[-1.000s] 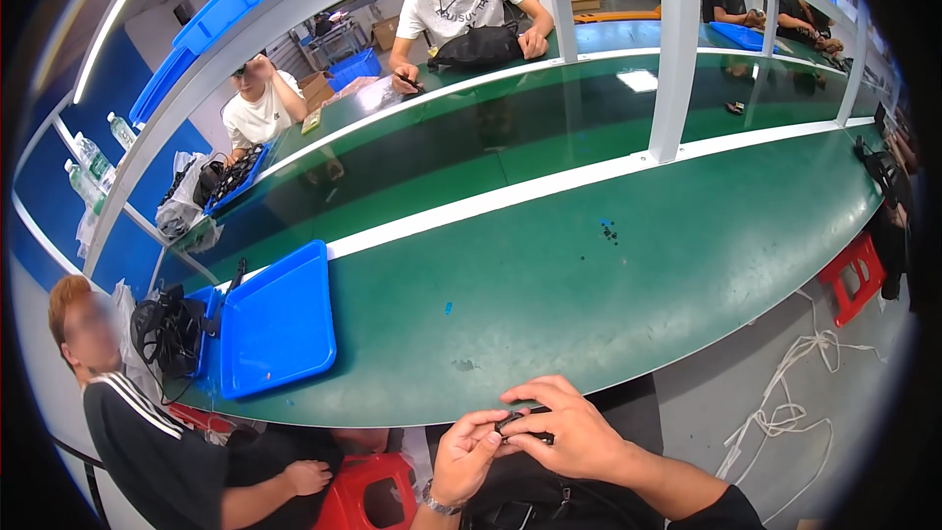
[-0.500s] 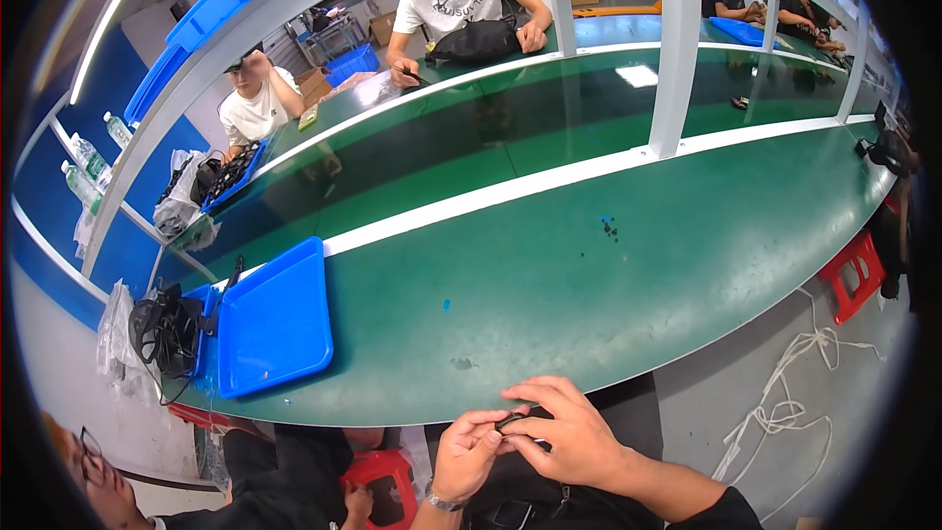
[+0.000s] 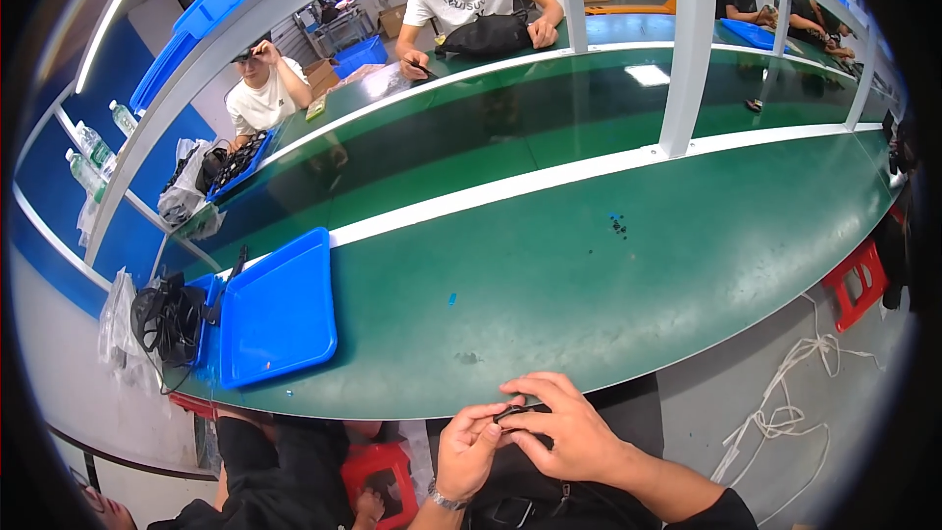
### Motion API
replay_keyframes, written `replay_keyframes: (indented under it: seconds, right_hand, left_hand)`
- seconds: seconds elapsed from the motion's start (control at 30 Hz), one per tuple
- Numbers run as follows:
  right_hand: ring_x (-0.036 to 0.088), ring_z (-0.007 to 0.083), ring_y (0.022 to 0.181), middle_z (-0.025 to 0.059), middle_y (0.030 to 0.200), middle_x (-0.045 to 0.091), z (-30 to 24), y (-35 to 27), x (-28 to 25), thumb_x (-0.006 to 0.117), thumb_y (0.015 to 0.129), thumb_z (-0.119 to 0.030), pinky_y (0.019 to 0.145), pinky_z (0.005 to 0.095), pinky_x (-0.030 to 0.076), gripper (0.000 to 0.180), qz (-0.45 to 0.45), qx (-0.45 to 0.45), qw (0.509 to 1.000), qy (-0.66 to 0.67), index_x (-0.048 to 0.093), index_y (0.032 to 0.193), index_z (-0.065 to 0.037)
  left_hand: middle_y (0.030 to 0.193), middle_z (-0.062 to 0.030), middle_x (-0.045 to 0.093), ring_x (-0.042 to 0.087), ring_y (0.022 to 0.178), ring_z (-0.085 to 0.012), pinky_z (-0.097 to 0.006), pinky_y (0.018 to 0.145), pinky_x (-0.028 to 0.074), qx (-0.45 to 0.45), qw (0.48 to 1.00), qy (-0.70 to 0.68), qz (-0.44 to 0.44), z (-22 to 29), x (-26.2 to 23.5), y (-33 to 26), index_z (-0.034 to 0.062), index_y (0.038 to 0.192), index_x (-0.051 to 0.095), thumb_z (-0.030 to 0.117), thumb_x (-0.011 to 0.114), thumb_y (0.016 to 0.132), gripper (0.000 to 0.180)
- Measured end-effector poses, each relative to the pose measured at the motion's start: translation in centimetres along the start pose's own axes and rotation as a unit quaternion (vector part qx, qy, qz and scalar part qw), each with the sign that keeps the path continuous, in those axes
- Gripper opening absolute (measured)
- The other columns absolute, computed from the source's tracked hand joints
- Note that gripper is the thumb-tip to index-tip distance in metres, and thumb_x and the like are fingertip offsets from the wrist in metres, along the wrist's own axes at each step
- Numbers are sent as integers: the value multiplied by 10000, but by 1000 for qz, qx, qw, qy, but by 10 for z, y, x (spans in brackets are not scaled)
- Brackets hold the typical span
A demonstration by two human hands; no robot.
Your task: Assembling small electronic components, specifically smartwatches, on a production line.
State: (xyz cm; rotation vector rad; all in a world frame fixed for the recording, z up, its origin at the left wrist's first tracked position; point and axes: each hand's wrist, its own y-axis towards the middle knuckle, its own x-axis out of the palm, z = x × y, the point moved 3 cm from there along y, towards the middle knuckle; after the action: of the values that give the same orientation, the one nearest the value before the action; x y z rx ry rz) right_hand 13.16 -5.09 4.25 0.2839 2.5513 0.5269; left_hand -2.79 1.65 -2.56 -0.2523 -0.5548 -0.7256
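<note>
A small black object [image 3: 509, 413] sits between the fingertips of both my hands, just off the table's near edge; its kind is too small to make out. My left hand [image 3: 469, 449], with a metal-band watch at the wrist, pinches it from the left. From the right, my right hand [image 3: 566, 429] grips it with thumb and fingers, its upper fingers arched over the top. Part of the object is hidden behind the fingers. Below my hands, a dark phone-like device [image 3: 513, 511] rests on my lap.
The green table [image 3: 530, 285] carries a blue tray [image 3: 280, 319], black cabled gear [image 3: 167, 319] at its left, and several tiny dark bits [image 3: 618, 227]. White posts [image 3: 690, 49] rise behind. A person sits close at my left; others sit across. White cable [image 3: 780, 417] lies on the floor.
The view has shifted slightly. My hands keep hold of the small black object with slight finger movement. The person at my left has leaned lower, mostly out of view.
</note>
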Motion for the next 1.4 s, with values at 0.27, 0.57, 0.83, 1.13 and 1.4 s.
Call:
replay_keyframes:
  seconds: [0.27, 0.57, 0.83, 1.13, 1.4]
  right_hand:
    - [630, 250, 906, 67, 1015, 630, 1, -6, 2, 760, 742, -36, 741, 342, 548, 202, 81, -34, 993, -74, 713, 937, -56]
    - [628, 210, 830, 54, 967, 635, -8, -3, 4, 747, 761, -41, 657, 293, 553, 200, 69, -57, 985, -150, 714, 958, -29]
    - [634, 194, 766, 49, 937, 644, -7, -4, 9, 782, 734, -16, 621, 291, 548, 197, 101, -74, 974, -190, 727, 920, -47]
    - [623, 203, 775, 53, 934, 638, -7, -6, 17, 753, 766, -16, 624, 302, 542, 147, 109, -73, 968, -213, 712, 906, -32]
    - [684, 268, 735, 131, 962, 678, -1, 1, 13, 713, 822, -7, 651, 337, 570, 190, 106, 85, 991, 4, 702, 1011, -15]
  left_hand:
    - [1295, -206, 615, 635, 1186, -271, -426, 1000, 566, -24, 999, 0, 32, 2, 4, -2, -77, 1302, 495, 38, 529, 1033, 294]
    - [1195, -167, 657, 664, 1114, -237, -403, 949, 588, -35, 997, 17, 61, 3, 3, -5, -58, 1292, 510, 6, 538, 1018, 283]
    - [1327, -184, 617, 643, 1161, -221, -383, 978, 571, -33, 998, 17, 49, 6, 7, -4, -52, 1314, 520, 61, 547, 1032, 305]
    - [1195, -154, 674, 675, 1068, -190, -334, 903, 588, -22, 993, 67, 95, 9, 13, -3, -52, 1266, 552, 5, 558, 1007, 265]
    - [1172, -139, 684, 667, 1062, -168, -273, 911, 540, 52, 967, 211, 130, 7, 10, -1, -74, 1244, 568, -49, 586, 976, 270]
